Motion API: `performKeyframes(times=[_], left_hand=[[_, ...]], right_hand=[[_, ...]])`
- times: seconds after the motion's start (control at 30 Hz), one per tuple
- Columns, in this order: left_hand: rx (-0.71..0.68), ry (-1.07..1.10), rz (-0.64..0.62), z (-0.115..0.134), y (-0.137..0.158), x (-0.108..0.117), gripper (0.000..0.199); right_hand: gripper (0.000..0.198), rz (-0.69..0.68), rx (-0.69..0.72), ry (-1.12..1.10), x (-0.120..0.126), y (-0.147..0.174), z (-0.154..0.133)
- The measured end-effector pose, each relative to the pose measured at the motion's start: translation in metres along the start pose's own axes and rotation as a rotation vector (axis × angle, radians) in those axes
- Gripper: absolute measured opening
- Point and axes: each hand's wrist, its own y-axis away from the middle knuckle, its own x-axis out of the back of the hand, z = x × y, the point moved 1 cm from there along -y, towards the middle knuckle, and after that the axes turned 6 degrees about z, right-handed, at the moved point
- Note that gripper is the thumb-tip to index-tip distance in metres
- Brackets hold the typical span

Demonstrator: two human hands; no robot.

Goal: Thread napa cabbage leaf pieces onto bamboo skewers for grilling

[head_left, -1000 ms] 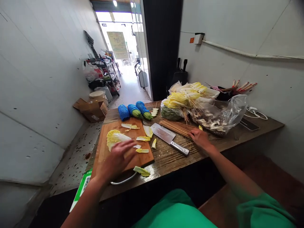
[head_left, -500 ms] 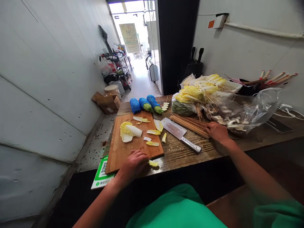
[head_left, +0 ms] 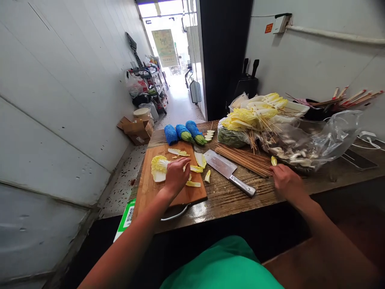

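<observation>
My left hand (head_left: pixel 177 176) is over the wooden cutting board (head_left: pixel 144 200), fingers curled together beside the cut napa cabbage. Whether anything is between those fingertips is hidden. Part of a cabbage leaf (head_left: pixel 158 168) lies under and left of this hand, and cut strips (head_left: pixel 194 184) lie to its right. My right hand (head_left: pixel 287 180) is closed at the near end of the bamboo skewers (head_left: pixel 240 158), with a small yellow cabbage piece (head_left: pixel 273 160) standing up from its fingertips. A cleaver (head_left: pixel 221 162) rests between board and skewers, its handle toward me.
Blue-netted zucchini (head_left: pixel 188 134) sit behind the board, near a skewer of white slices (head_left: pixel 209 135). Skewered cabbage (head_left: pixel 255 112) is piled at the back right. A clear plastic bag of mushrooms (head_left: pixel 294 150) lies beyond my right hand. A green QR card (head_left: pixel 126 216) pokes out under the board.
My left hand has moved up from the table's front edge onto the board; the cabbage piece by it is gone from there. My right hand has shifted slightly right and now holds a cabbage piece.
</observation>
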Motion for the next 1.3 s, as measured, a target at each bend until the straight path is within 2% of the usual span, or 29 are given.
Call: performKeyframes(times=[0.1,0.17,0.3,0.37,0.47,0.53,0.6,0.7,0.73,0.77,0.83,0.87,0.93,1.0,1.03,1.1,1.17,1.23,1.3], left_hand=[[0.045,-0.185,-0.14,0.019,-0.022,-0.029,0.041],[0.097,-0.189,-0.208,0.03,-0.029,-0.048,0.036],[0.158,-0.079,-0.167,0.042,-0.032,-0.07,0.004],[0.179,-0.033,-0.132,0.047,-0.035,-0.07,0.011],[0.198,0.04,-0.099,0.05,-0.039,-0.052,0.009],[0.21,0.079,-0.08,0.044,-0.035,-0.028,0.009],[0.251,0.161,-0.06,0.029,-0.021,0.003,0.014],[0.604,0.811,-0.143,-0.006,0.019,0.05,0.014],[0.736,0.953,-0.171,-0.017,0.035,0.064,0.012],[0.852,1.055,-0.148,-0.028,0.05,0.075,0.011],[1.005,1.241,-0.098,-0.041,0.077,0.091,0.011],[1.053,1.315,-0.07,-0.045,0.087,0.096,0.01],[1.088,1.429,-0.036,-0.049,0.103,0.099,0.008],[1.065,1.489,-0.009,-0.05,0.113,0.099,0.009],[1.051,1.506,0.002,-0.051,0.117,0.098,0.01],[1.037,1.552,0.019,-0.052,0.124,0.097,0.011],[1.026,1.663,0.049,-0.05,0.131,0.095,0.016],[0.973,1.795,0.134,-0.043,0.139,0.089,0.024],[0.899,1.839,0.233,-0.029,0.146,0.079,0.028]], right_hand=[[0.019,0.095,-0.059,-0.261,-0.002,0.02,-0.006],[0.019,0.127,-0.112,-0.384,-0.003,0.034,-0.013],[0.026,0.146,-0.294,-0.501,0.001,0.058,-0.033],[0.031,0.134,-0.38,-0.575,0.005,0.067,-0.045],[0.036,0.046,-0.46,-0.755,0.011,0.076,-0.07],[0.033,-0.034,-0.449,-0.892,0.014,0.079,-0.092],[0.027,-0.056,-0.384,-0.992,0.017,0.079,-0.114],[0.023,-0.066,-0.3,-1.089,0.021,0.071,-0.146],[0.023,-0.097,-0.294,-1.126,0.022,0.065,-0.156],[0.024,-0.138,-0.304,-1.172,0.022,0.059,-0.167],[0.03,-0.255,-0.357,-1.296,0.023,0.043,-0.189],[0.035,-0.328,-0.396,-1.376,0.022,0.034,-0.201],[0.044,-0.562,-0.486,-1.563,0.02,0.019,-0.227],[0.049,-0.793,-0.553,-1.728,0.018,0.009,-0.251],[0.048,-0.865,-0.573,-1.784,0.017,0.006,-0.261],[0.043,-0.894,-0.599,-1.844,0.015,0.003,-0.278],[0.039,-0.829,-0.639,-1.876,0.014,0.001,-0.29],[0.039,-0.764,-0.727,-1.948,0.015,-0.001,-0.299],[0.041,-0.753,-0.831,-2.04,0.015,-0.003,-0.309]])
